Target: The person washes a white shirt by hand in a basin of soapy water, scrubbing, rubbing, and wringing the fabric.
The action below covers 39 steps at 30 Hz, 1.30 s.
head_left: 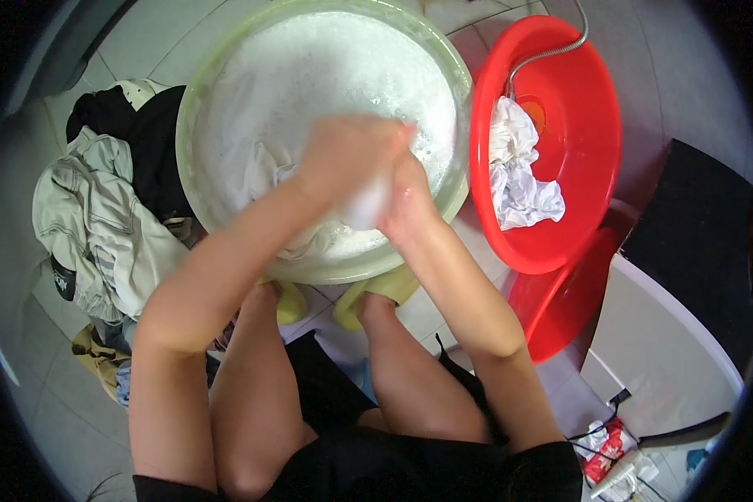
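Observation:
A pale green basin (199, 92) full of soapy foam stands on the tiled floor in front of me. My left hand (343, 155) and my right hand (410, 197) are pressed together over its near side, both closed on a wet white cloth (364, 205) that bunches between them. More of the white cloth (268, 167) trails into the suds to the left of my hands. My knees and yellow slippers (385, 289) sit just below the basin.
A red basin (594, 125) at the right holds a wrung white garment (514, 171) and a metal hose (552, 50). A second red tub (560, 301) lies beneath it. A heap of clothes (100, 209) lies at the left, a white cabinet (669, 351) at the lower right.

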Motion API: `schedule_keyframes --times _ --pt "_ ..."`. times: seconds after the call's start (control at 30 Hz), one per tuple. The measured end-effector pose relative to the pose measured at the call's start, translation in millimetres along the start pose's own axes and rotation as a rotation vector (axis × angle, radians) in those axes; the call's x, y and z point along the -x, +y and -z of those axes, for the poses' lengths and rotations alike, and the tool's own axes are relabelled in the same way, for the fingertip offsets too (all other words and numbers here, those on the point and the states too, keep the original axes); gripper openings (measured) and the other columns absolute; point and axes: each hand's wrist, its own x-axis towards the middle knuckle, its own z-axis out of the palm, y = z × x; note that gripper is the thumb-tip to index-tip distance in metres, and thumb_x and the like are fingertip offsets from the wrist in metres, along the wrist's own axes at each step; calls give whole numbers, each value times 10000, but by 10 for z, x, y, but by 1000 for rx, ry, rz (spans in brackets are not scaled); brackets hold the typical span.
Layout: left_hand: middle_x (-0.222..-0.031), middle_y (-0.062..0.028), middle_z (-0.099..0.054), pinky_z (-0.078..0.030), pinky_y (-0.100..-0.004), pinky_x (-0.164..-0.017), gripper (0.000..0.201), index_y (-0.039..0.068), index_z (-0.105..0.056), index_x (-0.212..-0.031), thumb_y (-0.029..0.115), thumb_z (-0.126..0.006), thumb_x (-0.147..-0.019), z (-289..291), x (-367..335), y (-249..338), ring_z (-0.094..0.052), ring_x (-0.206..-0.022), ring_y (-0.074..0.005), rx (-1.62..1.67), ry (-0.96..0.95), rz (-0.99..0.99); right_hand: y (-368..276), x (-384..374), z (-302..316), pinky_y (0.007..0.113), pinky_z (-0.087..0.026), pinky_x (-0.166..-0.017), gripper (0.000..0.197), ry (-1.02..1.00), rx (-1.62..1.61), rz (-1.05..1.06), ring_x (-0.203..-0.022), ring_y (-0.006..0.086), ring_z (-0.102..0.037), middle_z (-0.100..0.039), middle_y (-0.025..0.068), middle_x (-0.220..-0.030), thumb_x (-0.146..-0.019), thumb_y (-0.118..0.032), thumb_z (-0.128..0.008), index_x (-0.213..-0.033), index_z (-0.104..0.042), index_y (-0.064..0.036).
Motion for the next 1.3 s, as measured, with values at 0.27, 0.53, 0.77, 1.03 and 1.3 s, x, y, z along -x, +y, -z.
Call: schedule_keyframes --times 0.27,0.53,0.77,1.03,1.3 --pt "-758 -5 -571 -393 -233 -668 185 14 -639 -802 198 -641 -823 668 -138 -89 -487 -699 -93 454 -565 252 -689 35 385 318 -454 -868 361 5 485 219 -970 161 -565 -578 85 -1068 -959 -324 -464 -1125 -504 -6" --pt "-819 -31 -549 -396 -246 -689 151 -11 -618 -828 137 -643 -811 800 -19 -207 -494 -753 -114 343 -319 203 -725 250 192 223 -432 -789 342 -155 850 293 -871 100 -554 -577 23 -978 -844 -63 -596 -1175 -521 -25" --pt "-914 -101 -615 -453 -338 -740 290 41 -613 -990 291 -571 -848 520 -32 -300 -587 -829 -246 -337 -202 264 -488 -280 276 289 -458 -682 216 16 1289 588 -704 167 -566 -615 99 -777 -831 -53 -574 -1041 -619 -35" --pt "-989 -167 -618 -442 -393 -813 361 31 -615 -930 369 -586 -808 150 -274 -410 -585 -940 -311 -347 -417 210 -294 -646 335 385 -459 -727 201 165 1372 594 -782 348 -598 -623 207 -825 -860 -154 -513 -955 -610 -6" --pt "-771 -152 -602 -447 -428 -694 266 43 -608 -859 302 -594 -803 59 -69 103 -574 -781 -345 -124 -73 -81 -230 -613 78 307 -460 -754 341 63 506 391 -813 193 -573 -610 106 -881 -904 -295 -489 -973 -590 23"
